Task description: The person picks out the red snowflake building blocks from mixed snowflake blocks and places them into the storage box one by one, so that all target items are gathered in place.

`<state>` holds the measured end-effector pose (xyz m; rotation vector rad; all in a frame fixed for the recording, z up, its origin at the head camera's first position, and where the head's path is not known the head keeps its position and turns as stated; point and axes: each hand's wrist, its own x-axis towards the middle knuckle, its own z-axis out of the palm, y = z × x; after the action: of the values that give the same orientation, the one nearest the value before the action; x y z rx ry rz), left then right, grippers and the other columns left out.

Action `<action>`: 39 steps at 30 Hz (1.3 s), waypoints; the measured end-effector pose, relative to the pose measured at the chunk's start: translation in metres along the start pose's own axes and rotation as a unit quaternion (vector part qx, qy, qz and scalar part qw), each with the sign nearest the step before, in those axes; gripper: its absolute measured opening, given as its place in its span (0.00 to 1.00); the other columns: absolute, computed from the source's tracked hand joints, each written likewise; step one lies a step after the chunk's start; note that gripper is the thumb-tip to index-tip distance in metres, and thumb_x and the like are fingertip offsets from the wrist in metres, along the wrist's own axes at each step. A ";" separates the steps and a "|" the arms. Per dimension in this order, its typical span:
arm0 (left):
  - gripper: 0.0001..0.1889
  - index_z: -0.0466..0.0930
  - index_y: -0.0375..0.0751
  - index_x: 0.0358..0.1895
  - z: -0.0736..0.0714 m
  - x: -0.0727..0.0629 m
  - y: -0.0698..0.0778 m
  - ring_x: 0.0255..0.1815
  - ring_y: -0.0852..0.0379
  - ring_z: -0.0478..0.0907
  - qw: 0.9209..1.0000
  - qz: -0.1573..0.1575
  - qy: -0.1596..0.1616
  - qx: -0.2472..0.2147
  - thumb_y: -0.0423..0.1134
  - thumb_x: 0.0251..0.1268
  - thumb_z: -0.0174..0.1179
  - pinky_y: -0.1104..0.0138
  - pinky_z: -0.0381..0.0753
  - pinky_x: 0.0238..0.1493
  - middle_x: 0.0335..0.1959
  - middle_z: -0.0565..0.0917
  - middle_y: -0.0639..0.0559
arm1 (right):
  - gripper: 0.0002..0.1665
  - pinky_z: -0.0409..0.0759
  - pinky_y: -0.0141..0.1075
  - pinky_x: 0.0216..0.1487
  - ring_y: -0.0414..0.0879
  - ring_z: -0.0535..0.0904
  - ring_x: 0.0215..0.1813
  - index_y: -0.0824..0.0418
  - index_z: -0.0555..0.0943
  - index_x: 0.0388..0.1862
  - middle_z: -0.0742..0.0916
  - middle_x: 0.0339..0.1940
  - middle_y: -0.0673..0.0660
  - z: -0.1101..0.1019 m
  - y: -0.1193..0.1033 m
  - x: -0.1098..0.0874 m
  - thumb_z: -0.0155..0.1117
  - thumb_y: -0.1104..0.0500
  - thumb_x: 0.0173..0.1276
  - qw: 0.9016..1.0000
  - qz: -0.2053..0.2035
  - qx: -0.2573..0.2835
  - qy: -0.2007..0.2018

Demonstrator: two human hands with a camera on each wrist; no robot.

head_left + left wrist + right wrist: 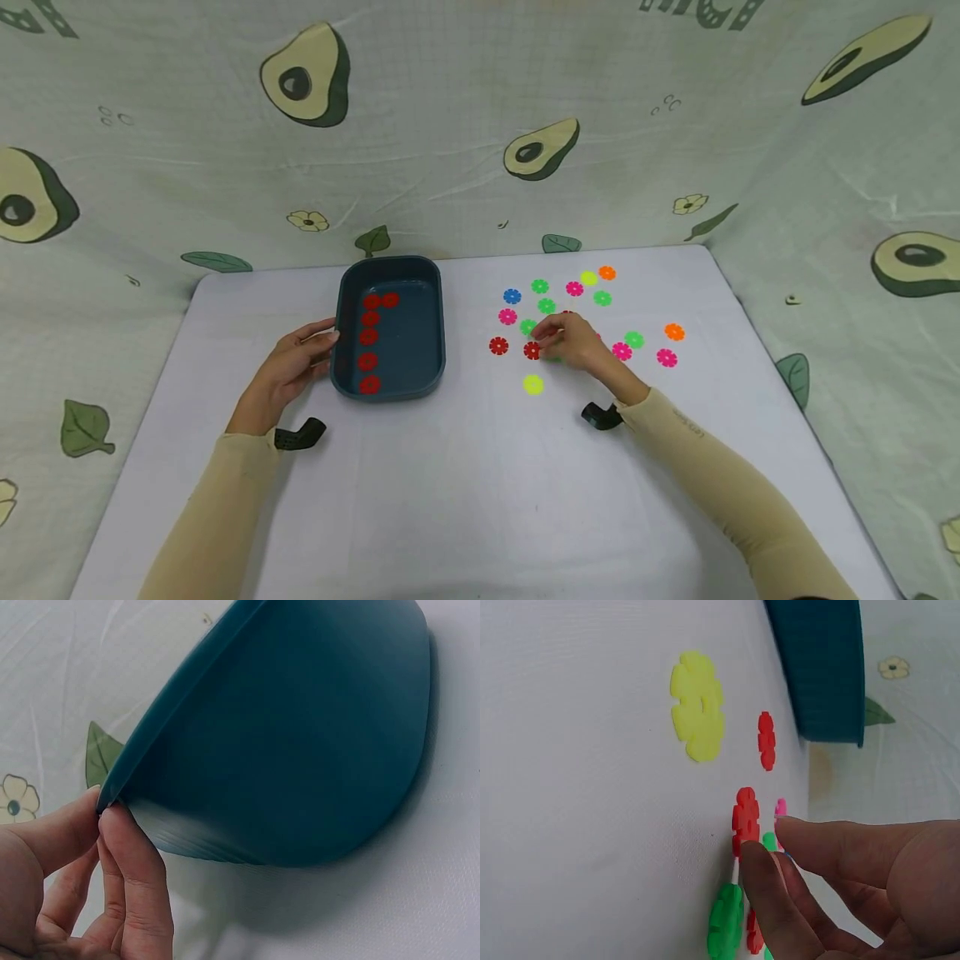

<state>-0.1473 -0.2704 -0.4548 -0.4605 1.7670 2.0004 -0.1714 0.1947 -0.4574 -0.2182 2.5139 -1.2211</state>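
A dark teal plastic tray (408, 350) stands on the table, with several red flower-shaped discs (368, 337) lying along its left side. Thumb and fingers of my left hand (294, 367) pinch the tray's left rim; the left wrist view shows the rim (112, 780) between them. My right hand (573, 342) is over the scattered discs, fingertips at a red disc (745, 817) that lies on the table. There the index fingertip overlaps the disc's edge, while the thumb stays apart from the fingers. A green disc (726, 922) lies close below that hand.
Around the right hand lie loose discs: another red disc (498, 346), a yellow disc (533, 384), a blue disc (512, 296), an orange disc (674, 332) and several pink and green ones. An avocado-print cloth (450, 167) hangs behind the white table (450, 500).
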 end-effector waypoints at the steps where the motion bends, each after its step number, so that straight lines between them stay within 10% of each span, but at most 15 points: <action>1: 0.17 0.74 0.56 0.64 0.000 0.000 0.000 0.41 0.66 0.79 1.000 0.000 0.001 -0.005 0.40 0.78 0.65 0.73 0.79 0.39 0.40 0.86 0.66 | 0.16 0.87 0.43 0.52 0.59 0.87 0.50 0.71 0.86 0.52 0.87 0.49 0.67 0.001 0.000 0.000 0.74 0.74 0.66 1.000 -0.001 -0.005 0.002; 39: 0.14 0.75 0.56 0.61 0.000 -0.001 0.001 0.40 0.67 0.81 1.000 0.005 -0.009 -0.016 0.39 0.79 0.64 0.74 0.81 0.39 0.38 0.87 0.65 | 0.17 0.84 0.40 0.45 0.52 0.83 0.42 0.67 0.86 0.48 0.87 0.38 0.59 0.020 -0.009 0.002 0.81 0.68 0.61 0.995 -0.003 -0.094 0.033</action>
<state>-0.1468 -0.2711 -0.4535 -0.4421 1.7327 2.0359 -0.1662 0.1737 -0.4622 -0.2358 2.6888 -1.0078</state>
